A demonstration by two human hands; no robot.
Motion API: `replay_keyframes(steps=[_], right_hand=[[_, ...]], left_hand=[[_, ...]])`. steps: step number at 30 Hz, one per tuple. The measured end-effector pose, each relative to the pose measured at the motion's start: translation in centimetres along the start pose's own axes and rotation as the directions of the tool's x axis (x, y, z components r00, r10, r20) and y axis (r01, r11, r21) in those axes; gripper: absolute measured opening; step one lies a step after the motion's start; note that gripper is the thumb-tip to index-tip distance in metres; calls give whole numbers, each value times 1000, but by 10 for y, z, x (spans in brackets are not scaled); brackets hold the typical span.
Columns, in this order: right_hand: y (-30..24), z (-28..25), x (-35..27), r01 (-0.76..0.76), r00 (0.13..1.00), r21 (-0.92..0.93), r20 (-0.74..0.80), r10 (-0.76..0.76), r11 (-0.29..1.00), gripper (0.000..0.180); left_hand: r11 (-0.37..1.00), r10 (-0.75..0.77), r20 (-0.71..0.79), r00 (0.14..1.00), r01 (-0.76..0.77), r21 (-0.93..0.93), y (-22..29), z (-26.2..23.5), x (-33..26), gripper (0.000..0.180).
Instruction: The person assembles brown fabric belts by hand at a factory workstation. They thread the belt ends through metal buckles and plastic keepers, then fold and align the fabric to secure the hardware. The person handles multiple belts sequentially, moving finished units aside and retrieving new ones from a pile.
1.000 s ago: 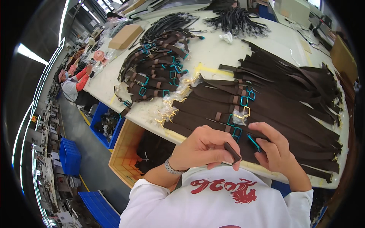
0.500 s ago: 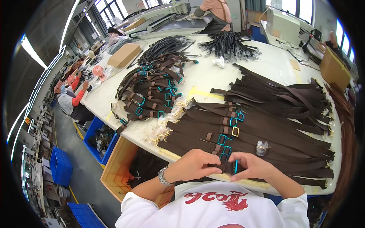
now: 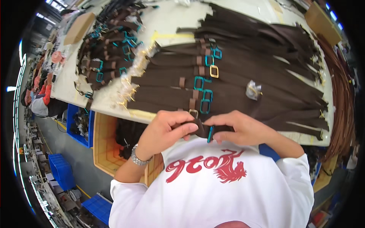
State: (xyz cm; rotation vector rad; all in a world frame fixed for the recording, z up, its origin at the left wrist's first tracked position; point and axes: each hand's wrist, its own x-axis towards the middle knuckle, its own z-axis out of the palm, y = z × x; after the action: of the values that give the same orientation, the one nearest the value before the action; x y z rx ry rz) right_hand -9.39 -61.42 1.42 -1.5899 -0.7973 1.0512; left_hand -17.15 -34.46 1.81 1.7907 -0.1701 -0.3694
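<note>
At the table's near edge, close to my shirt, both hands work on one dark brown strap. My left hand, with a metal watch on its wrist, pinches the strap between thumb and fingers. My right hand is closed on the same strap beside a teal buckle, which stands edge-on. Just beyond my hands lies a row of flat brown straps with teal buckles and small brown loops. One gold-coloured buckle sits among them. The strap's parts inside my fingers are hidden.
A small clear plastic bag rests on the straps. More straps lie beyond, and a buckled pile sits at the left. A wooden bin and a blue crate stand below the table's left edge.
The view has tilted down, so the table sits higher in the picture. Both hands still hold the strap, with its teal buckle edge-on between them.
</note>
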Motion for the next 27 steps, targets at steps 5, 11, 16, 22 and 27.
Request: replay_keyframes(steps=[5,11,16,22,27], right_hand=[[21,20,-3,-41,998,220,-46,53,975,42],[15,29,-10,-117,989,121,-72,126,986,40],[33,36,-11,-140,985,254,-67,161,957,34],[48,39,-9,-116,989,328,-47,139,937,25],[23,35,-7,-121,975,493,-104,196,861,39]], left_hand=[[981,-186,27,982,187,-54,-11,18,-12,16],[957,-280,93,955,285,-44,-5,24,-12,18],[970,-239,135,961,243,-14,-9,29,-15,14],[985,-35,256,966,-11,175,-15,32,-14,9],[921,-300,380,875,370,-124,-20,8,0,12]])
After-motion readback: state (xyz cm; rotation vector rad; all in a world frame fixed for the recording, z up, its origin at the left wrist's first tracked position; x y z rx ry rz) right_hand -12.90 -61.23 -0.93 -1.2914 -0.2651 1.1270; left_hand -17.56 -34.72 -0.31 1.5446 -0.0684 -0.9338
